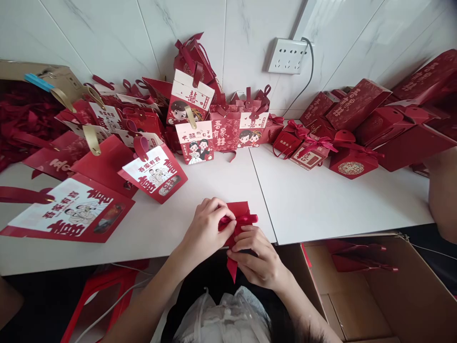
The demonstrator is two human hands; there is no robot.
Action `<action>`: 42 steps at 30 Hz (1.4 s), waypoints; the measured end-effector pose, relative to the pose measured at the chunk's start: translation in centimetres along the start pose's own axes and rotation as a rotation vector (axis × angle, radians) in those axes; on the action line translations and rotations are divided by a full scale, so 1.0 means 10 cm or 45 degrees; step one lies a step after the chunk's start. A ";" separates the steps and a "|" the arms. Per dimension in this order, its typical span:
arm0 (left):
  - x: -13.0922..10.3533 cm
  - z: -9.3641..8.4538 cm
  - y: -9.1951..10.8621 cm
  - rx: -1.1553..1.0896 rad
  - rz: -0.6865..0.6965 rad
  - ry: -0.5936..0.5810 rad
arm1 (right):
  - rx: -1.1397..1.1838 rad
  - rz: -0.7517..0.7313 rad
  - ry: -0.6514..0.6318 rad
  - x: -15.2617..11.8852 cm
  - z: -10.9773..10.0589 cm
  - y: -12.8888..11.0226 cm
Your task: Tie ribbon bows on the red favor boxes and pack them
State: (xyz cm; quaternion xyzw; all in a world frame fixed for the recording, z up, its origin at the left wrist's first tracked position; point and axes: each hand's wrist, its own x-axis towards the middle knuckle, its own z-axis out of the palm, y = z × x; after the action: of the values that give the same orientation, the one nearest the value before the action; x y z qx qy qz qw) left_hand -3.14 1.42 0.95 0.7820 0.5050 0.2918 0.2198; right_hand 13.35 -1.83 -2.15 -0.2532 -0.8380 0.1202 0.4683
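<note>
A small red gift box [238,208] stands at the table's front edge, directly before me, partly covered by my hands. Around its top runs a shiny red ribbon [248,219] with a loop to the right. My left hand [212,224] pinches this ribbon between thumb and forefinger at the middle of the bow. Low on the box's right side, my right hand [255,255] has its fingers bent and closed on the ribbon, whose pointed tail [233,270] hangs below them. The fingers hide the knot itself.
Red and white gift bags [155,174] crowd the white table's [303,205] left and back. Finished boxes with bows [353,159] stand right. An open cardboard carton [357,305] sits below right, a red stool [96,290] below left. Another person's arm [442,195] reaches in at right.
</note>
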 end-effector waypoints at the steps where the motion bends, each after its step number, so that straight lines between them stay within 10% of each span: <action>1: 0.00 0.02 -0.01 -0.004 -0.008 0.019 | 0.013 0.002 0.005 -0.02 0.00 0.01; 11: -0.01 0.05 -0.02 -0.027 -0.029 0.092 | 0.009 0.053 -0.056 -0.06 -0.16 -0.05; 15: -0.01 0.06 -0.02 -0.022 -0.015 0.114 | -0.066 0.723 0.043 -0.07 -0.31 -0.10; 20: -0.01 0.05 -0.01 0.051 -0.005 0.166 | 0.291 1.402 -0.406 -0.10 -0.30 -0.12; 33: 0.00 0.08 0.01 0.054 -0.083 0.170 | 0.878 1.304 0.043 -0.22 -0.21 0.09; 42: 0.01 0.08 0.02 0.034 -0.120 0.166 | 0.898 1.262 -0.061 -0.31 -0.23 0.15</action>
State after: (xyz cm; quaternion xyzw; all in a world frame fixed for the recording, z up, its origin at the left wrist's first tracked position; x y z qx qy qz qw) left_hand -2.41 1.40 0.55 0.7396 0.5584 0.3247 0.1893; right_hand 17.16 -2.34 -3.84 -0.4400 -0.5404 0.5998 0.3932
